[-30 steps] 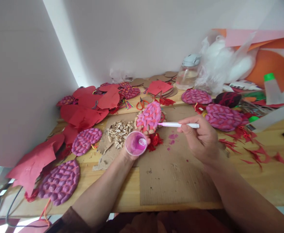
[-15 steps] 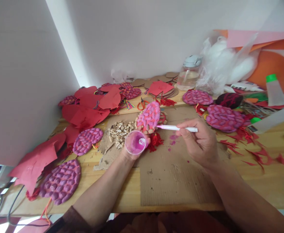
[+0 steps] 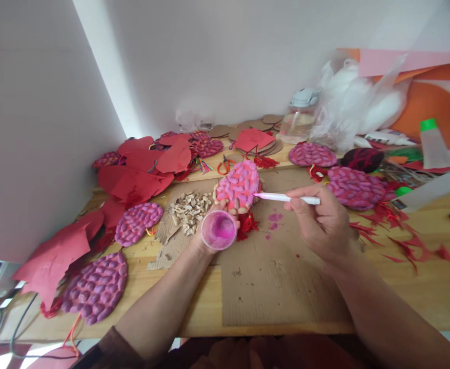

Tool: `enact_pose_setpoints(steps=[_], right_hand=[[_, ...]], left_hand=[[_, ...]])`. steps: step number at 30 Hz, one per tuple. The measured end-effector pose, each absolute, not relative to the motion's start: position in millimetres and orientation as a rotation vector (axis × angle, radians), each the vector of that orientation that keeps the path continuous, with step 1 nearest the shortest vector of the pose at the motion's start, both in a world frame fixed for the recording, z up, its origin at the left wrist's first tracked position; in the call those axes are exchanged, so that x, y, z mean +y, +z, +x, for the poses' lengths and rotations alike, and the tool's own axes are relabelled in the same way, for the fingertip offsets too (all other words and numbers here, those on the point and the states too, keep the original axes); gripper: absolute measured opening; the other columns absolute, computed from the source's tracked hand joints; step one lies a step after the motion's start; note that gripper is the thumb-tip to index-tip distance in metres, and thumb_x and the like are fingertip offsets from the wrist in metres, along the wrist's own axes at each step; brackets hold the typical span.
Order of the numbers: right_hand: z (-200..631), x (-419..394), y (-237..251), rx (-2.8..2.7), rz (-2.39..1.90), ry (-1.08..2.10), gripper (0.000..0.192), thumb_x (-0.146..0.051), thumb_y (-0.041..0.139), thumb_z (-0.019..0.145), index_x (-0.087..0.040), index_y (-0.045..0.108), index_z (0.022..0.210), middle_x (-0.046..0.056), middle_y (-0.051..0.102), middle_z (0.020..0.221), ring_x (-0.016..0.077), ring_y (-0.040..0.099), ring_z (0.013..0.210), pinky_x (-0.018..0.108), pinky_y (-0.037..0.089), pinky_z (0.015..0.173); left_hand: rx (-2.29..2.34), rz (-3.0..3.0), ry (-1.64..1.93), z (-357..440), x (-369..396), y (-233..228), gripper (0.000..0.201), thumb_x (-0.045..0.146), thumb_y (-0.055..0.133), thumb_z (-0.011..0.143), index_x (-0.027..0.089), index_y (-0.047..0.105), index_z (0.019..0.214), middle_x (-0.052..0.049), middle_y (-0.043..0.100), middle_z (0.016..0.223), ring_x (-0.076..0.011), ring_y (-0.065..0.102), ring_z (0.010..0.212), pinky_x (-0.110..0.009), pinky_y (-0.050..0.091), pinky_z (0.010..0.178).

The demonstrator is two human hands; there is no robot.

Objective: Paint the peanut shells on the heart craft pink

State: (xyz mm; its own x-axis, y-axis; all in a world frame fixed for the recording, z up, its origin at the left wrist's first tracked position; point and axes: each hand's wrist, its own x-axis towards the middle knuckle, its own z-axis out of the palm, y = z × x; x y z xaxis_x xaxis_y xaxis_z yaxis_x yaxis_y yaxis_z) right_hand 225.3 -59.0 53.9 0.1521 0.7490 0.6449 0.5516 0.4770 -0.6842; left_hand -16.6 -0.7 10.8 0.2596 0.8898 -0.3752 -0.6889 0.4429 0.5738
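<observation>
My left hand [image 3: 205,240] grips a small clear cup of pink paint [image 3: 218,230] and, behind it, props up an oval plaque of peanut shells [image 3: 238,186] painted pink, with a red tassel [image 3: 248,224] hanging below. My right hand [image 3: 321,220] pinches a white brush [image 3: 286,198]; its pink tip touches the plaque's right edge. Both hands hover over a cardboard sheet [image 3: 279,277] spotted with pink paint.
A heap of bare peanut shells [image 3: 188,207] lies left of the cup. Painted plaques [image 3: 96,288] [image 3: 137,221] [image 3: 353,187], red paper cut-outs [image 3: 133,179], orange scissors [image 3: 225,165], a lidded jar [image 3: 300,120], a plastic bag [image 3: 348,102] and a green-capped bottle [image 3: 430,141] crowd the wooden table [image 3: 421,287].
The plaque tilted up slightly in my left hand and the cup turned more towards me. My right hand moved the brush tip along the plaque's right edge.
</observation>
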Motion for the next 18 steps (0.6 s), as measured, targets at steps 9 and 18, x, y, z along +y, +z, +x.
enact_pose_setpoints(steps=[9, 18], right_hand=[[219, -62, 55, -1.524, -1.191, 0.186, 0.011, -0.033, 0.062, 0.104, -0.026, 0.070, 0.103, 0.002, 0.075, 0.082, 0.0187, 0.068, 0.072, 0.034, 0.048, 0.062], [223, -62, 52, -1.530, -1.207, 0.180, 0.012, -0.033, 0.065, 0.103, -0.025, 0.072, 0.106, 0.003, 0.077, 0.086, 0.0184, 0.067, 0.074, 0.032, 0.045, 0.060]], left_hand=[[0.806, 0.332, 1.169, -7, 0, 21, 0.014, 0.013, 0.076, 0.090, 0.020, 0.065, 0.094, 0.000, 0.072, 0.073, -0.0161, 0.070, 0.056, -0.026, 0.060, 0.055], [0.831, 0.354, 1.184, -5, -1, 15, 0.016, 0.018, 0.077, 0.092, 0.020, 0.068, 0.106, -0.001, 0.073, 0.072, -0.0171, 0.072, 0.058, -0.025, 0.060, 0.056]])
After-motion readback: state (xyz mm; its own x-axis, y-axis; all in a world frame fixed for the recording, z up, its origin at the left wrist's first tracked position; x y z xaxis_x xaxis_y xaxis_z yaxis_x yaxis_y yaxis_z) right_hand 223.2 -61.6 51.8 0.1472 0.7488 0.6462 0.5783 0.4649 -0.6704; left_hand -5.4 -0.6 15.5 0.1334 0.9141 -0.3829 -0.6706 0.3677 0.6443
